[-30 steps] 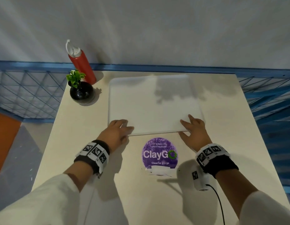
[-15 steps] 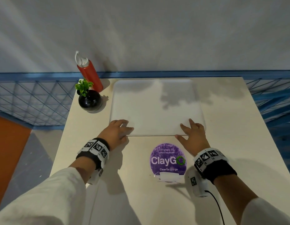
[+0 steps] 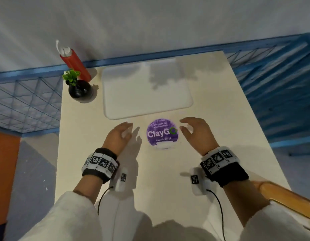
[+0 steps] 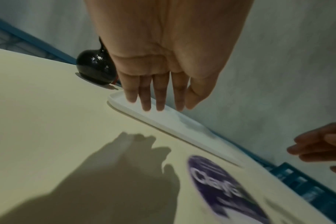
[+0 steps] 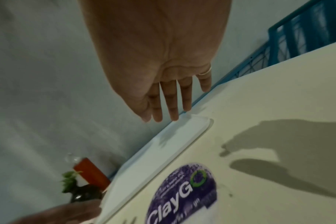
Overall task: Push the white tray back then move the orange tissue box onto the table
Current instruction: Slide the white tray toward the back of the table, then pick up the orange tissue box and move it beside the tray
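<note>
The tray (image 3: 147, 91) lies at the far edge of the table (image 3: 211, 171), right of the plant pot (image 3: 79, 88) and red bottle (image 3: 75, 62). Both hands, left (image 3: 118, 136) and right (image 3: 197, 132), hover above the table near the tray, fingers relaxed, grasping nothing, flanking the purple sticker (image 3: 162, 133).

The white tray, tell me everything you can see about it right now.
The white tray is a flat, shallow rectangle with rounded corners and a low raised rim, looking like smooth plastic. It holds nothing and lies flat on the table, its far edge at the table's back edge, just beyond the purple sticker and right of the black plant pot. A shadow falls across its far part. Neither the left hand nor the right hand touches it.
</note>
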A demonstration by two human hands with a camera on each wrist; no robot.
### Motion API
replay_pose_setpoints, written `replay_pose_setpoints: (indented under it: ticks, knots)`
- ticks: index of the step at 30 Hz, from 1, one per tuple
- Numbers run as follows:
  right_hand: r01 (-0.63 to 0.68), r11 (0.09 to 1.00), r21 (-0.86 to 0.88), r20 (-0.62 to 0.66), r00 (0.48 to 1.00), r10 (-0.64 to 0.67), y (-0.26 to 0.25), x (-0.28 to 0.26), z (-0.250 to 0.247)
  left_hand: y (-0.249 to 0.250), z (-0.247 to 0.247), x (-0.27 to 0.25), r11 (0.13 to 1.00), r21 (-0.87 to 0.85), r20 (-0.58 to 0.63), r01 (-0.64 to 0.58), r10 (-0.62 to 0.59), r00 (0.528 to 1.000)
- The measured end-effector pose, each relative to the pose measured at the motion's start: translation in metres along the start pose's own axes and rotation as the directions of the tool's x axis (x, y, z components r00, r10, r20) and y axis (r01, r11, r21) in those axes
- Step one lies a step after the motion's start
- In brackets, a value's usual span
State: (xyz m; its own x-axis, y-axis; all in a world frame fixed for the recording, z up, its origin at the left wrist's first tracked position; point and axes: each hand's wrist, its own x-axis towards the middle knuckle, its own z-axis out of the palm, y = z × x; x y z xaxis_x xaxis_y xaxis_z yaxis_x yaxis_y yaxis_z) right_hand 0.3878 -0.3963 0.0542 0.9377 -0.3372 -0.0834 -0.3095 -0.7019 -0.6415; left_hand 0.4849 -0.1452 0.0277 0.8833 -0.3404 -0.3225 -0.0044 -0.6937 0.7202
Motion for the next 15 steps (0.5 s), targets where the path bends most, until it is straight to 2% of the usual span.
replay_pose_setpoints:
  ticks: [3,6,9,13,15]
  knots:
    - [0.028,0.999,-0.035,0.005,1.0,-0.028,0.003,-0.073,-0.03,0.017,0.026,-0.063,0.998,-0.066,0.035,-0.004,0.006,0.999]
    - [0.037,0.995,-0.091,0.004,0.999,-0.037,0.026,-0.14,-0.063,0.031,0.06,-0.12,0.993,-0.117,0.086,-0.032,0.042,0.995]
    - [-0.019,0.997,-0.078,-0.078,0.997,0.013,0.064,-0.197,-0.102,0.051,0.103,-0.166,0.989,-0.136,0.111,-0.05,0.065,0.992]
    - [-0.033,0.996,-0.084,-0.183,0.983,0.017,0.128,-0.261,-0.145,0.091,0.166,-0.211,0.987,-0.128,0.118,-0.101,0.116,0.986]
    - [-0.099,0.993,-0.067,-0.257,0.963,0.078,0.161,-0.286,-0.16,0.116,0.198,-0.227,0.985,-0.125,0.127,-0.123,0.138,0.982]
